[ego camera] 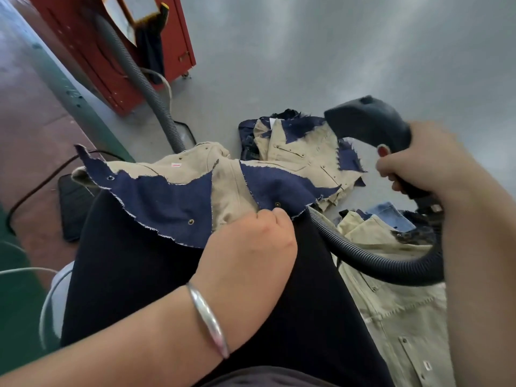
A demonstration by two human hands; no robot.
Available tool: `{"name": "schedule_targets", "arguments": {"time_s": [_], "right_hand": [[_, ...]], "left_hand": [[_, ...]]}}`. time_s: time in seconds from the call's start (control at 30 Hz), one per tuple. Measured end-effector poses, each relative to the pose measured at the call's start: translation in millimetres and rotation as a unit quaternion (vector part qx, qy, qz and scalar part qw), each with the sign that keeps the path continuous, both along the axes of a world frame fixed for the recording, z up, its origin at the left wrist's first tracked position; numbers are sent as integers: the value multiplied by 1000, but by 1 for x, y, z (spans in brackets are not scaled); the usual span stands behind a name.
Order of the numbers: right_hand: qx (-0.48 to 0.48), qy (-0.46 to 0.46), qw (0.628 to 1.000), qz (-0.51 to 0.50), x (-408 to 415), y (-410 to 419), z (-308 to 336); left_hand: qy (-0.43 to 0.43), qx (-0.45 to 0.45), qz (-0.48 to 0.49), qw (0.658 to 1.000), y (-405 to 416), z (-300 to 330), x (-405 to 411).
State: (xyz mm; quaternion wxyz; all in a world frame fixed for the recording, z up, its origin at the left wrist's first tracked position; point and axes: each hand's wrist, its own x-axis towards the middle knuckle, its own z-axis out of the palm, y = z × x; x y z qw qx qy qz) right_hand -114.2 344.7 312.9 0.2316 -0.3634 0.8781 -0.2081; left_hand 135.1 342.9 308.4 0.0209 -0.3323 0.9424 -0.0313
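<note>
- Garment, head view, centre frame: draped over my lap, lower edge pinched by my left hand.
- My right hand grips the hose nozzle at right of frame, clear of the cloth.
- Step, as I judge it: cleaning pass pending. Next, lower the nozzle onto the held panel.

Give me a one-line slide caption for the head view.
Left hand grips a navy-and-beige garment on the lap; right hand holds a dark nozzle with a ribbed hose.

I can read nothing here. The small pink-and-white tag on the beige and navy garment over my lap, toward ten o'clock, is too blurred.
</note>
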Motion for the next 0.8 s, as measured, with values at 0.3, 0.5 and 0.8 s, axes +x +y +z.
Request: {"name": "schedule_targets", "arguments": {"time_s": [0.3, 0.5, 0.8], "right_hand": [[-12, 48, 997, 63, 30, 83, 25], [39, 85, 985, 147, 55, 96, 16], [33, 43, 990, 134, 48, 45, -12]], "left_hand": [[28, 16, -4, 999, -26, 3, 1], [40, 51, -14, 998, -22, -4, 38], [56, 115, 20, 992, -13, -7, 47]]}}
